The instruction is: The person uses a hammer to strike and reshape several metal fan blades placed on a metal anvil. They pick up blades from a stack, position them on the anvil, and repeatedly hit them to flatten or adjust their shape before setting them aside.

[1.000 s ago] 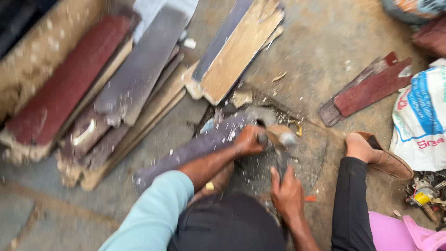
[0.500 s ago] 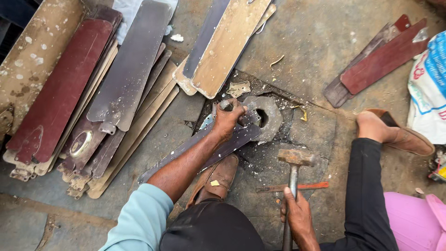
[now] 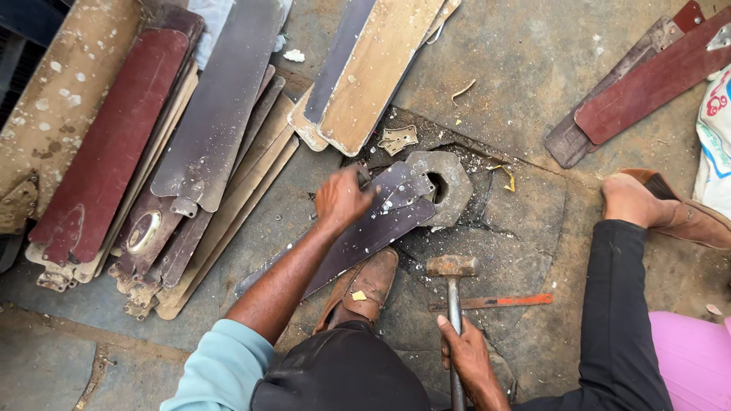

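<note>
The left hand (image 3: 340,199) lies on a dark fan blade (image 3: 358,236), fingers curled over its upper edge, pressing it down rather than lifting it. The blade runs slantwise across the stone floor (image 3: 525,68), its wide end resting on a grey hexagonal block (image 3: 449,186) with a round hole in it. The blade's surface is dusted with pale flecks. A brown shoe (image 3: 365,285) sits on the lower part of the blade, just below the hand.

The right hand (image 3: 466,354) is wrapped tight round the shaft of a hammer (image 3: 452,278). The hammer's rusty head hangs clear of the blade and block, near the lower edge of a round stone slab (image 3: 525,228). Just to the right of the head an orange strip (image 3: 495,301) lies flat on the slab.

A small metal bracket (image 3: 398,139) lies just above the block. To the left, a heap of blades (image 3: 152,152), maroon, grey and tan, lies fanned out, some with metal fittings still on their ends. Two more blades (image 3: 365,68) lie at the top, and a maroon pair (image 3: 647,91) at the upper right. A foot in a sandal (image 3: 670,209) rests at the right, beside a dark trouser leg (image 3: 617,320) and pink cloth (image 3: 689,358)
</note>
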